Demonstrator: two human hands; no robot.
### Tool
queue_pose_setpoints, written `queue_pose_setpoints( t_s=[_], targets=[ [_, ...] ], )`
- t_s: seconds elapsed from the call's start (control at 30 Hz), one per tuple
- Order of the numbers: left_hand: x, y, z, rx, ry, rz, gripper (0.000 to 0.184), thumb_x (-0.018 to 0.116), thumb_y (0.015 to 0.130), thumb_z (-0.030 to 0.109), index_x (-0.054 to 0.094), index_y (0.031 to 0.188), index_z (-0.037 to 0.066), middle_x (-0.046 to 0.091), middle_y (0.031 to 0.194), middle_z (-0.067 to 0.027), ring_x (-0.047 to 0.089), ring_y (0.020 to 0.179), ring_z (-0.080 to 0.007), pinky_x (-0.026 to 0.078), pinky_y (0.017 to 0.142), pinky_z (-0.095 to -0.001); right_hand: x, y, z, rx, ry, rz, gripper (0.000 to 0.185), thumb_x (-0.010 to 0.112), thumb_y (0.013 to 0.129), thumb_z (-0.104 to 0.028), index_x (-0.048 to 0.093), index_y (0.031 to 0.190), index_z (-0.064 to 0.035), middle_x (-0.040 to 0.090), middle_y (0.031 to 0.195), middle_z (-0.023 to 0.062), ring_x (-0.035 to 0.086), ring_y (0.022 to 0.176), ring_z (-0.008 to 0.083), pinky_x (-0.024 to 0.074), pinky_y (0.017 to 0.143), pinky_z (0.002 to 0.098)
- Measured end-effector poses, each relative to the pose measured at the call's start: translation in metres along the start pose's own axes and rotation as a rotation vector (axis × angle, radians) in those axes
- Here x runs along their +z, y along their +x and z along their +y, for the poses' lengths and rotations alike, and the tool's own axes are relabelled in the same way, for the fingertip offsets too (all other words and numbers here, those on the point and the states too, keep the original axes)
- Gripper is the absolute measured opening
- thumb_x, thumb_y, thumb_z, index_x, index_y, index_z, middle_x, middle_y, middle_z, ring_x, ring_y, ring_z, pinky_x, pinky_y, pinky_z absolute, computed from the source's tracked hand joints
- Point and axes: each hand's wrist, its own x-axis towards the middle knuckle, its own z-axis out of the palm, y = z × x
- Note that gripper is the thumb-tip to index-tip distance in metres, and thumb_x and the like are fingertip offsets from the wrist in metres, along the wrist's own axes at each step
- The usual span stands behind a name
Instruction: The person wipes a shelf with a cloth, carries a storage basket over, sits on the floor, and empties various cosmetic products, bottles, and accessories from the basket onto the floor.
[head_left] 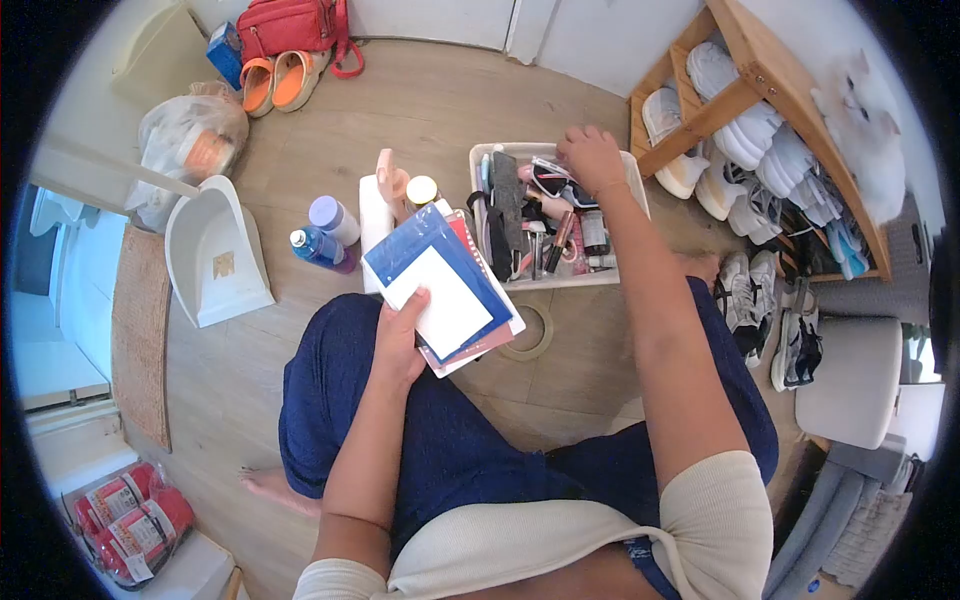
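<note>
My left hand is closed on a stack of notebooks and papers, its thumb across a white sheet on a blue cover. A spiral edge and a pinkish sheet show beneath. My right hand has its fingers curled at the far right corner of a white bin; whatever they grip is hidden. Inside the bin lie sunglasses, a dark grey long case, makeup tubes and other small items. A tape roll lies on the floor below the bin.
Left of the bin stand bottles and a white dustpan. A wooden shoe rack with several shoes is at right, a white cat beside it. Orange-lined clogs and a red bag sit at the back.
</note>
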Motion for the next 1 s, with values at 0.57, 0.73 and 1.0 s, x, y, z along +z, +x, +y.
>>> queue_pose_setpoints(
  t_s=[0.57, 0.73, 1.0],
  targets=[
    [0.0, 0.001, 0.001, 0.029, -0.028, 0.01, 0.036, 0.055, 0.087, 0.01, 0.045, 0.12, 0.0, 0.056, 0.113, -0.0101, 0.057, 0.101, -0.0211, 0.048, 0.087, -0.034, 0.017, 0.004, 0.005, -0.091, -0.057, 0.028, 0.008, 0.059, 0.072, -0.019, 0.066, 0.075, -0.0171, 0.052, 0.089, 0.0019, 0.051, 0.091, 0.0193, 0.0397, 0.074, 0.0351],
    [-0.001, 0.0, 0.002, 0.033, -0.012, -0.021, 0.038, 0.057, 0.086, 0.01, 0.044, 0.12, 0.0, 0.056, 0.113, -0.0093, 0.057, 0.101, -0.0203, 0.047, 0.087, -0.0331, -0.004, 0.002, 0.036, -0.055, 0.115, -0.076, 0.017, 0.055, 0.077, -0.022, 0.064, 0.079, -0.008, 0.059, 0.095, 0.0024, 0.056, 0.091, 0.0245, 0.0446, 0.074, 0.0387],
    [0.004, -0.001, 0.001, 0.025, 0.156, -0.074, 0.043, 0.056, 0.089, 0.019, 0.04, 0.123, -0.001, 0.053, 0.117, -0.0126, 0.055, 0.104, -0.0229, 0.047, 0.087, -0.0353, -0.125, -0.044, 0.038, 0.521, 1.512, 0.051, 0.015, 0.063, 0.083, -0.019, 0.058, 0.087, -0.0051, 0.058, 0.078, -0.0015, 0.056, 0.072, 0.0069, 0.0445, 0.064, 0.0222]
  ],
)
